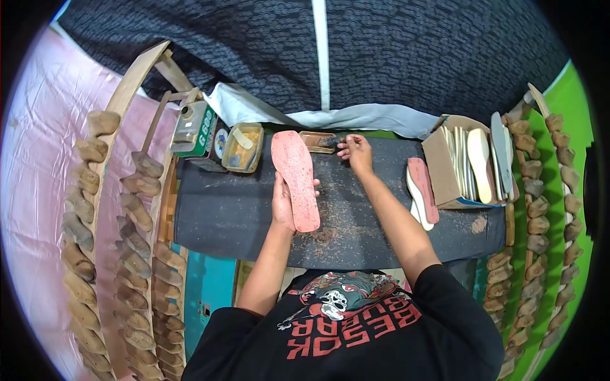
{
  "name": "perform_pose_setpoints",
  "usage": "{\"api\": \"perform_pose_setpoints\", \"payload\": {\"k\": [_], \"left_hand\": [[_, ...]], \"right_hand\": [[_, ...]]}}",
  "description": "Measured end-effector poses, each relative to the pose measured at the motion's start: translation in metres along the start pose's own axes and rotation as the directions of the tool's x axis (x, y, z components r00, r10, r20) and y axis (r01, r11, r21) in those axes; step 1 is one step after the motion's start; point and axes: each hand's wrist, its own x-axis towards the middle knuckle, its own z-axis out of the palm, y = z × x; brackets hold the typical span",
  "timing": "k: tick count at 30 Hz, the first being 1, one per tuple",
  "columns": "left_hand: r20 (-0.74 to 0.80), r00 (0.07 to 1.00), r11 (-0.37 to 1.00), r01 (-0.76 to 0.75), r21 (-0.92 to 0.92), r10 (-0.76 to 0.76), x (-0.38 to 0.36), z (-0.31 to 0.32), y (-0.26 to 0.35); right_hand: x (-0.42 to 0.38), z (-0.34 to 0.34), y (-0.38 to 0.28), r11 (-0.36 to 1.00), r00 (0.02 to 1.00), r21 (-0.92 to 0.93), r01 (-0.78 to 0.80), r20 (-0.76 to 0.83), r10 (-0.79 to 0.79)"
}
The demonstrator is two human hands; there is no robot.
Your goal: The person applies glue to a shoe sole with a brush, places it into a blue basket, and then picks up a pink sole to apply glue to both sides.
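My left hand (282,202) is wrapped round the edges of a speckled pink-red shoe sole (296,181), held up over the table with its broad flat face toward me. To the right of the sole, my right hand (358,155) pinches a small brush (330,141) with a dark head. The brush head lies over a shallow amber tray (312,150) at the back of the table; whether it touches what is inside cannot be made out. Beside the tray, partly behind the sole, stands a yellowish tub (257,159) with a pale flat piece in it.
A dark cloth-covered table (216,213) carries scattered reddish crumbs. Loose soles (422,190) lie at right, near a cardboard box (441,171) of upright pale soles. A metal can (190,130) stands at back left. Racks of wooden shoe lasts (79,232) flank both sides.
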Motion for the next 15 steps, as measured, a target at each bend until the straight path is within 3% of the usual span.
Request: {"api": "perform_pose_setpoints", "payload": {"k": [3, 12, 14, 15], "left_hand": [[-0.032, 0.999, 1.0, 0.006, 0.021, -0.005, -0.013, -0.012, 0.006], [0.002, 1.0, 0.997, 0.008, -0.071, -0.007, -0.024, -0.016, 0.02], [0.013, 0.999, 0.996, 0.044, -0.078, -0.043, -0.022, -0.015, 0.016], [0.054, 0.996, 0.994, 0.073, -0.079, -0.069, -0.02, -0.018, 0.012]], "right_hand": [[0.01, 0.002, 0.008, 0.995, 0.998, -0.083, -0.055, -0.002, 0.055], [-0.024, -0.009, -0.001, 0.979, 0.977, -0.034, -0.201, -0.084, 0.197], [-0.044, -0.017, 0.008, 0.991, 0.944, -0.07, -0.115, -0.32, 0.087], [-0.061, -0.018, 0.006, 0.987, 0.944, -0.078, -0.138, -0.313, 0.107]]}}
